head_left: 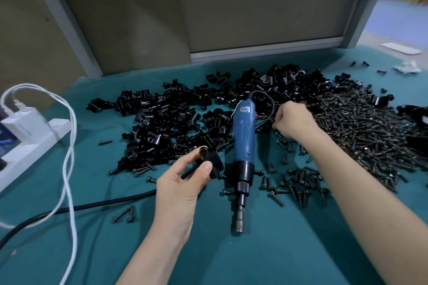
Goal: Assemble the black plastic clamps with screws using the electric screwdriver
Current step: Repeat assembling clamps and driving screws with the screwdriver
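Barely started. Pinching one clamp in left hand at 7 o'clock; right hand curled at screws, 2 o'clock, hold unclear. Leaving screwdriver idle at centre, clamp pile at 11 o'clock unassembled.

The blue electric screwdriver carries a small white label, its print too blurred to read.

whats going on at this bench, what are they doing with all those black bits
A person is assembling clamps. Their left hand holds one black plastic clamp, while the right hand, fingers curled, is at the edge of the heap of dark metal screws; whether it has one yet is unclear. The blue electric screwdriver lies untouched on the green mat between the hands.
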`<state>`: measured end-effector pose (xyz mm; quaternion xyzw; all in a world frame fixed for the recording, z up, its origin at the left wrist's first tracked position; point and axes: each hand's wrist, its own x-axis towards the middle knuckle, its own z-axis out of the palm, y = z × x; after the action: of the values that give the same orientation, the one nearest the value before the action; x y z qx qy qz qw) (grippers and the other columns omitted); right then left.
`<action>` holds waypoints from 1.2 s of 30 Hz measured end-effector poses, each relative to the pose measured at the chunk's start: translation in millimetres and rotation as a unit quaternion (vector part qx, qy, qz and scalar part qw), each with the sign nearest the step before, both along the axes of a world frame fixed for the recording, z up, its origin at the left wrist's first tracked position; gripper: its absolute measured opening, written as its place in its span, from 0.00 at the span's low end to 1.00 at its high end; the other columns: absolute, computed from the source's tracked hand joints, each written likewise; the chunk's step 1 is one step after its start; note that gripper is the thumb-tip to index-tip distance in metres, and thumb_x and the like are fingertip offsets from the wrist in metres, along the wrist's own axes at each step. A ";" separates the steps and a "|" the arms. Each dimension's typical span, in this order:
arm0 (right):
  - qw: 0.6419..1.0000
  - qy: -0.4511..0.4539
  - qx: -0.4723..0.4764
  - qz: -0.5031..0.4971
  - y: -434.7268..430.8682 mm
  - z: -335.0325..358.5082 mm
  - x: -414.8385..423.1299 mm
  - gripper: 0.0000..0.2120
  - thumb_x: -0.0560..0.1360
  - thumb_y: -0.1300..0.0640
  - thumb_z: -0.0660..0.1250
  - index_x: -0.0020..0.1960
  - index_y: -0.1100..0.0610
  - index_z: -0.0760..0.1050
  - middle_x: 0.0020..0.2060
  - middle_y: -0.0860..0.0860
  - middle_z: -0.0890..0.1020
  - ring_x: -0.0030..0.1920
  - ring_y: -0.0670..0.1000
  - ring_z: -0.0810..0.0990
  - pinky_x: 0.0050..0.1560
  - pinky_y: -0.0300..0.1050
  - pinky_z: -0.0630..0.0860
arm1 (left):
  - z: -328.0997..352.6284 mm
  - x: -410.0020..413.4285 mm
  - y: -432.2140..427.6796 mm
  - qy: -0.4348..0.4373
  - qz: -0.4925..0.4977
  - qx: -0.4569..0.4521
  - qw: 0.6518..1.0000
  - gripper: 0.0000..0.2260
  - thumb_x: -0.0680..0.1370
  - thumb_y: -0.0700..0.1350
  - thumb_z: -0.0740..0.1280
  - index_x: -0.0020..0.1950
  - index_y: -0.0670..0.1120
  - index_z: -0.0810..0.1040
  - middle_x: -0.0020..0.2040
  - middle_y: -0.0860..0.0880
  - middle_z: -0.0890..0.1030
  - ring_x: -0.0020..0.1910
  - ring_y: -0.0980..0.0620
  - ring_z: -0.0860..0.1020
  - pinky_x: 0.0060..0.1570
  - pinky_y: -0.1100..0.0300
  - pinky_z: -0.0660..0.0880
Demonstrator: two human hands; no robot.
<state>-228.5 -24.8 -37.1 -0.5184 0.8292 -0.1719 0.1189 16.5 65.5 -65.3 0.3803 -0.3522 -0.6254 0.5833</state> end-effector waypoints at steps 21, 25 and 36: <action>0.881 -0.256 -0.145 0.370 56.7 51.4 104.8 0.07 0.72 0.63 0.73 0.42 0.54 0.76 0.40 0.51 0.85 0.45 0.49 0.84 0.53 0.53 0.79 | 1.5 6.7 -2.2 -0.102 0.021 -0.010 0.995 0.09 0.72 0.39 0.73 0.47 0.52 0.83 0.40 0.49 0.86 0.39 0.57 0.83 0.42 0.67 0.78; 0.881 -0.262 -0.152 0.362 53.9 46.7 105.0 0.08 0.72 0.62 0.73 0.42 0.52 0.76 0.40 0.50 0.86 0.44 0.46 0.84 0.53 0.52 0.79 | 3.0 6.7 -1.4 -0.095 0.010 -0.026 0.995 0.10 0.64 0.48 0.75 0.44 0.57 0.86 0.40 0.51 0.86 0.40 0.57 0.84 0.45 0.67 0.79; 0.864 -0.161 -0.191 0.437 62.2 45.5 112.8 0.04 0.74 0.64 0.71 0.44 0.58 0.76 0.40 0.49 0.83 0.42 0.47 0.80 0.48 0.48 0.77 | 1.6 6.7 -4.2 -0.129 0.018 -0.033 0.991 0.11 0.73 0.44 0.73 0.44 0.62 0.85 0.40 0.58 0.85 0.39 0.61 0.83 0.53 0.58 0.79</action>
<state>-115.7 37.4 8.4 -0.8053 0.4376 -0.3388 0.2127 23.2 61.3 -63.7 0.4445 -0.4379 -0.5483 0.5567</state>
